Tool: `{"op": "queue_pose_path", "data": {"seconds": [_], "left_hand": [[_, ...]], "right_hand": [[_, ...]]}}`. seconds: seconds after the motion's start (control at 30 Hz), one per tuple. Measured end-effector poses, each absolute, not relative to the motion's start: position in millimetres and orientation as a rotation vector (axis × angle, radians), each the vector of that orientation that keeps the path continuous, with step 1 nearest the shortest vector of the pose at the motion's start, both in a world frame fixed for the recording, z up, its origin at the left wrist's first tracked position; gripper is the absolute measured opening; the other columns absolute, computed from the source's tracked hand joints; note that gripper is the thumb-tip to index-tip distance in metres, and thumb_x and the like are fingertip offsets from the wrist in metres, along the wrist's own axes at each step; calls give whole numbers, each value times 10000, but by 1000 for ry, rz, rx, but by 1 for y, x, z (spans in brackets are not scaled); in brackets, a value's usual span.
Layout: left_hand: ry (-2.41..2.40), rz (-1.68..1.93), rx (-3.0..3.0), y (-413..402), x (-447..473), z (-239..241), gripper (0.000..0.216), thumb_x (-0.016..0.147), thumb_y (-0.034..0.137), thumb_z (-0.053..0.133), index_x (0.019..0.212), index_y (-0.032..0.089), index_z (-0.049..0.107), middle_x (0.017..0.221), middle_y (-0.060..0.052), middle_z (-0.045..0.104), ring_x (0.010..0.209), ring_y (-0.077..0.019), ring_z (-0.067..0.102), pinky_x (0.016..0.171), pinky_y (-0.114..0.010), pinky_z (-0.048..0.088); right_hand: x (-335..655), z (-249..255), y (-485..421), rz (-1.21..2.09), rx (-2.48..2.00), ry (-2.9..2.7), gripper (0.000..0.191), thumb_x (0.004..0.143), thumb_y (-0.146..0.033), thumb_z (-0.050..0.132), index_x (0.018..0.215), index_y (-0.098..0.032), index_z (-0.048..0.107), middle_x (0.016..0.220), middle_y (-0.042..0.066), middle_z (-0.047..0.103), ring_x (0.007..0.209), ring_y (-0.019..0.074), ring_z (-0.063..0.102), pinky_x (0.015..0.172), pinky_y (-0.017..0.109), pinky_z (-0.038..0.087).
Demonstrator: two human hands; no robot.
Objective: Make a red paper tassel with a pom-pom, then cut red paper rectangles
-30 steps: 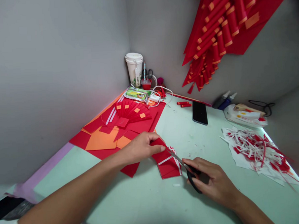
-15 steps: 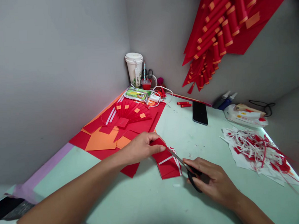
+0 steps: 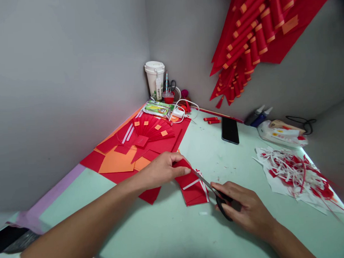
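Observation:
My left hand (image 3: 168,166) pinches a piece of red paper (image 3: 181,167) between thumb and fingers, above the table. In my right hand (image 3: 242,205) is a pair of scissors (image 3: 217,197) with black handles; the blades reach up and left to the paper's edge. Whether the blades are closed on it I cannot tell. Beneath the blades lies a red paper piece (image 3: 190,196) with white strips along it. Left of my hands, orange sheets (image 3: 116,162) and a pleated red paper fan (image 3: 151,127) with small orange squares rest on larger red sheets.
A black phone (image 3: 230,130) lies at the back, beside small red rolls (image 3: 212,120). White and red paper scraps (image 3: 296,173) are heaped at right. A lidded cup (image 3: 154,78) stands in the corner. Red-and-orange paper firecrackers (image 3: 248,42) hang on the wall.

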State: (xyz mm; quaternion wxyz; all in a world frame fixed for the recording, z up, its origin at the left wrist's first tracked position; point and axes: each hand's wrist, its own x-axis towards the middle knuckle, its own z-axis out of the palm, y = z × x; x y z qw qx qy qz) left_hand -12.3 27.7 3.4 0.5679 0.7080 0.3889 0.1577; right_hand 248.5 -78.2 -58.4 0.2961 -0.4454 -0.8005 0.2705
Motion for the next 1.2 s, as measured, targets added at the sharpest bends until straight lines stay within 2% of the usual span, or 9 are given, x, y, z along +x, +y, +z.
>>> {"op": "queue_pose_path", "data": {"seconds": [0.3, 1.2], "left_hand": [[895, 365, 1691, 28, -13, 2, 224, 826, 361, 594, 801, 144, 645, 729, 24, 511, 675, -114, 450, 609, -228, 348], [845, 387, 1675, 30, -15, -1, 224, 822, 373, 610, 830, 160, 679, 749, 17, 515, 689, -117, 457, 626, -233, 356]], "right_hand": [[248, -58, -78, 700, -1185, -2143, 463, 861, -147, 553, 1315, -234, 519, 800, 30, 597, 675, 156, 572, 603, 255, 454], [246, -55, -79, 621, -1166, -2161, 450, 871, -152, 527, 1316, -221, 527, 809, 38, 639, 665, 149, 603, 606, 241, 485]]}}
